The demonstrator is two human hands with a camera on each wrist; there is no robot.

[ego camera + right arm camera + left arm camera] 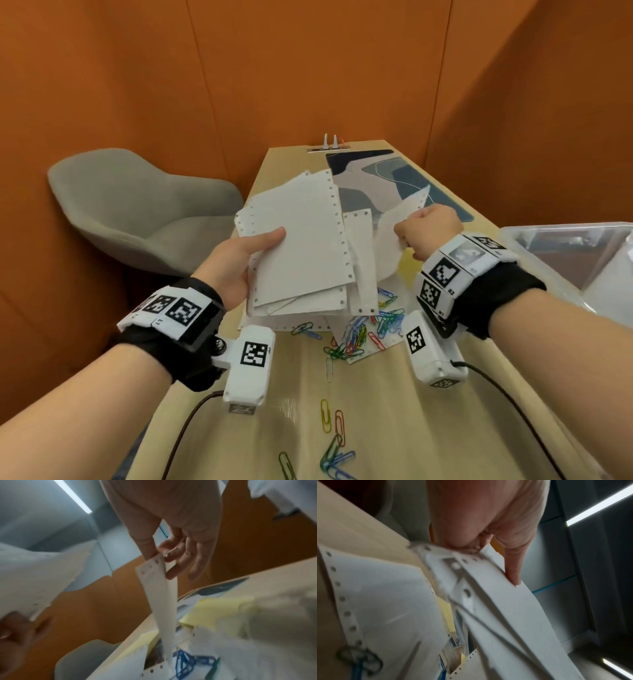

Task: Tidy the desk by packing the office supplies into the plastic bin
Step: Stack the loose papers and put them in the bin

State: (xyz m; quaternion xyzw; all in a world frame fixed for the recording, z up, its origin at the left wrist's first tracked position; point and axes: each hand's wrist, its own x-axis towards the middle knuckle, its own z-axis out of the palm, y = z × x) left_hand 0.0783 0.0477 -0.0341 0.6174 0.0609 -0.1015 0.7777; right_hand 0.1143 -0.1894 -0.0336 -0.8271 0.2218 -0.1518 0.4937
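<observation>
**Two hands lift punched paper above the desk**

The left hand (239, 263) grips a stack of white matte paper sheets with punched hole strips (301, 246), thumb flat on top, fingers curled under. The right hand (428, 229) pinches one thin, curved white sheet (390, 240) between thumb and fingers (its holed edge shows in the right wrist view). Glossy coloured wire paper clips (363, 332) lie scattered on the pale wooden desk (394, 428). The clear plastic bin (561, 253) stands at the right edge of the desk. No writing is readable.
</observation>
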